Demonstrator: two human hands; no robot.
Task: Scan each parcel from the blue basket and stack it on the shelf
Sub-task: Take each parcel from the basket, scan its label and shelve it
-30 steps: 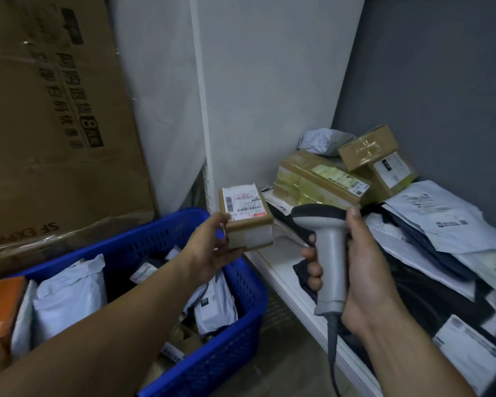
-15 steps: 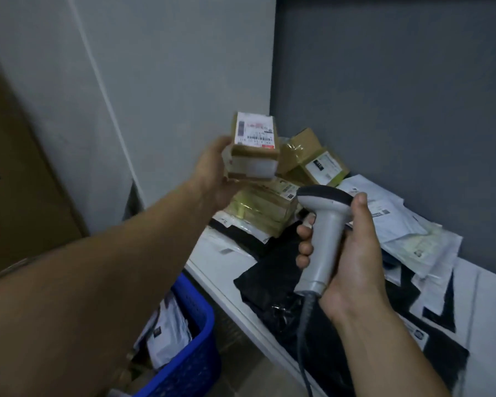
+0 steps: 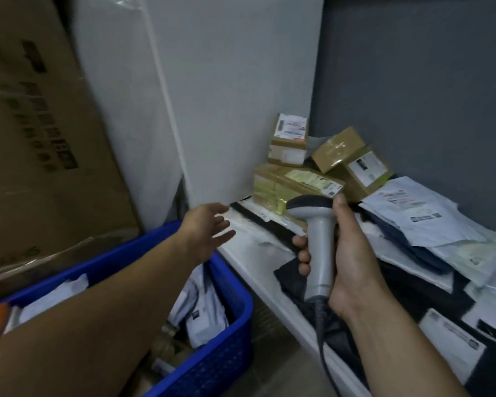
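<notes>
1 small carton [image 3: 288, 144] sits atop the box stack [image 3: 287, 181] at your 1 o'clock, in the back corner of the shelf [image 3: 251, 262]. The other parcels, mostly white poly mailers [image 3: 205, 306], lie in the blue basket [image 3: 229, 333] at 7 o'clock. Expect those to be light, floppy & slick: pinch mid-body w/ thumb on the label side, not a corner. Your left hand [image 3: 208, 230] hovers over the basket's far rim, fingers spread, holding nothing. Your right hand [image 3: 352, 253] wraps the scanner [image 3: 317, 239] handle, nose toward approx. 10 o'clock.
</notes>
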